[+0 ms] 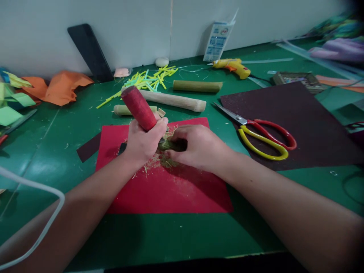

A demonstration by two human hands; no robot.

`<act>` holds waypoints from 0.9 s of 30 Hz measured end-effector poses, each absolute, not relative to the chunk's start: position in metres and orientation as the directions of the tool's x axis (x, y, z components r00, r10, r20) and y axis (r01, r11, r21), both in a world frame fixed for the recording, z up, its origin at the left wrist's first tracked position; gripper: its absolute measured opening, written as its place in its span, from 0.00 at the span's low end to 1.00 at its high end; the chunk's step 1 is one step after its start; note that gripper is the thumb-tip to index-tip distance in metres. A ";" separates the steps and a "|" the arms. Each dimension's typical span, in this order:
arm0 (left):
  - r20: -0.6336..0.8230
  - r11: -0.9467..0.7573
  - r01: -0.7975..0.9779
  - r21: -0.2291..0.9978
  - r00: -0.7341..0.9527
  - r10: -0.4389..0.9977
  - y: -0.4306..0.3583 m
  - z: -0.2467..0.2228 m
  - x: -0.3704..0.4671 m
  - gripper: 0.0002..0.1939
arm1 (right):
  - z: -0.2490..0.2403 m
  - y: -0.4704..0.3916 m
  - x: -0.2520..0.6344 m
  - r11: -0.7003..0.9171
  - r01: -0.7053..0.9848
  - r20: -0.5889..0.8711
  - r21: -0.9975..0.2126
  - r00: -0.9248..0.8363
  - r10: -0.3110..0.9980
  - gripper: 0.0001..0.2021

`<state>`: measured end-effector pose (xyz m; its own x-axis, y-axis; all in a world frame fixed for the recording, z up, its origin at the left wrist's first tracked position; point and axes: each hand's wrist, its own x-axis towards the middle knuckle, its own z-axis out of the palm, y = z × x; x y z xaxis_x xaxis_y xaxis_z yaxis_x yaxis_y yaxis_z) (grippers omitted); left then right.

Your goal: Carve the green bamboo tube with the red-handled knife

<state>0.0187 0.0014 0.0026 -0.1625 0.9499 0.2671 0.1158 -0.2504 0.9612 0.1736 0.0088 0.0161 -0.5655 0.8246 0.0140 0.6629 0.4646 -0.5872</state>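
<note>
My left hand (143,142) is wrapped round the thick red handle of a tool (139,108), which tilts up and to the left. Dark parts that may be its blade show beside that hand, but most of the working end is hidden. Close by on the right, my right hand (196,146) curls its fingers and thumb round a short green bamboo piece (170,145). Both hands are over a red sheet (182,193), where fine shavings (152,163) lie scattered below the bamboo.
Behind the hands lie a pale bamboo length (173,100), a green one (197,86) and a shorter one (122,110). Scissors (264,136) rest on a dark sheet (307,125) at right. Further back are yellow strips (153,79) and a glue gun (233,68). A white cable (54,189) crosses lower left.
</note>
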 end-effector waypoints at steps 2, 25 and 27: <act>0.255 -0.239 0.113 0.965 -0.165 0.953 0.001 0.002 0.019 0.17 | 0.016 0.009 0.174 0.458 0.663 0.015 -0.592 -0.559 0.829 0.08; 0.180 -0.151 0.221 0.964 -0.117 0.977 -0.005 0.006 0.015 0.16 | 0.015 0.005 0.172 0.471 0.650 0.022 -0.596 -0.574 0.819 0.08; 0.182 -0.151 0.169 0.974 -0.182 0.966 -0.004 0.006 0.016 0.15 | 0.015 0.005 0.172 0.497 0.655 0.033 -0.569 -0.586 0.810 0.08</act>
<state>0.0162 -0.0040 0.0056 -0.1815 0.9664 0.1818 0.1688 -0.1515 0.9739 0.1724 0.0049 0.0147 -0.5855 0.8100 0.0332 0.6551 0.4969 -0.5691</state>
